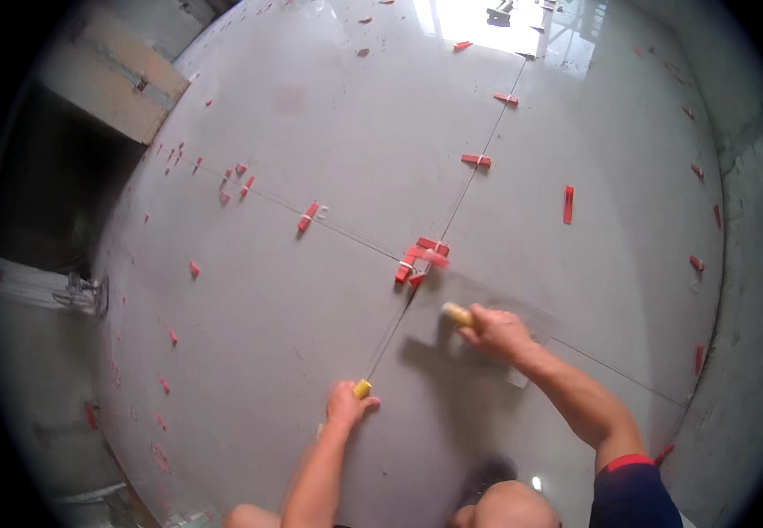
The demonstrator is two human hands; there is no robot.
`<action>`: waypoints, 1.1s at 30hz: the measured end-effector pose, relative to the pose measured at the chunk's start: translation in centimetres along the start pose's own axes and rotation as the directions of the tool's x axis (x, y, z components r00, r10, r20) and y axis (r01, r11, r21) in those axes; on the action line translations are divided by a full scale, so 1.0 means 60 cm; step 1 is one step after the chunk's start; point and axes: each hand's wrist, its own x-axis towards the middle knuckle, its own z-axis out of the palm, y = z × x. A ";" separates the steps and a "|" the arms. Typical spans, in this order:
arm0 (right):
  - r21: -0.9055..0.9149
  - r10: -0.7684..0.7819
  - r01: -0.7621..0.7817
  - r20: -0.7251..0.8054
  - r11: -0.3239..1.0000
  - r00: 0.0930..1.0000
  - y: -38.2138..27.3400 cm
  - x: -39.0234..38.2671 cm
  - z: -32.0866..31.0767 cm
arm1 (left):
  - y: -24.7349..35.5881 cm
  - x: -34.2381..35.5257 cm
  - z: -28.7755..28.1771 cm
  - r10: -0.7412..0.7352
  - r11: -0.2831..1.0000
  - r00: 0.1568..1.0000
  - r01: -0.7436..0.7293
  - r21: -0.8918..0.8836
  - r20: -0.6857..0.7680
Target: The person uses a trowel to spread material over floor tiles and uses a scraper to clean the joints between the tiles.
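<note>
My right hand (500,334) is closed around the yellow handle (459,316) of a flat trowel-like tool, whose grey blade is smeared by motion. It is over a large grey tile, right of the joint crossing. My left hand (346,407) is lower and farther left, beside a joint line. Its fingers wrap round a short yellow, handle-like piece (363,389); what else belongs to that piece is hidden. Just beyond both hands, several red tile-levelling wedges (409,262) crowd the crossing with white clips. One red wedge there (435,258) looks blurred.
More wedges sit along the joints, such as a red wedge (308,216) to the left and another (476,160) farther off. A loose red wedge (568,205) lies on the right tile. Walls bound both sides; a dark opening (56,185) is at left. My shoe (489,473) is near.
</note>
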 end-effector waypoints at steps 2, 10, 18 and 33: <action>-0.001 -0.048 0.049 0.121 0.999 0.991 -0.055 -0.026 0.009 | -0.013 -0.002 -0.001 0.005 1.000 1.000 -0.004 0.029 -0.014; 0.058 0.313 -0.313 0.003 0.948 0.950 0.030 -0.175 0.004 | -0.002 -0.012 -0.005 -0.002 0.999 0.999 0.000 -0.047 -0.035; 0.081 0.135 -0.142 0.080 0.987 0.988 -0.070 0.058 0.021 | -0.012 0.010 0.004 0.068 0.997 0.997 -0.070 -0.028 -0.047; 0.005 0.009 -0.009 -0.127 1.000 0.992 -0.101 0.168 0.024 | 0.038 0.012 -0.009 0.053 0.998 0.999 -0.053 0.045 0.013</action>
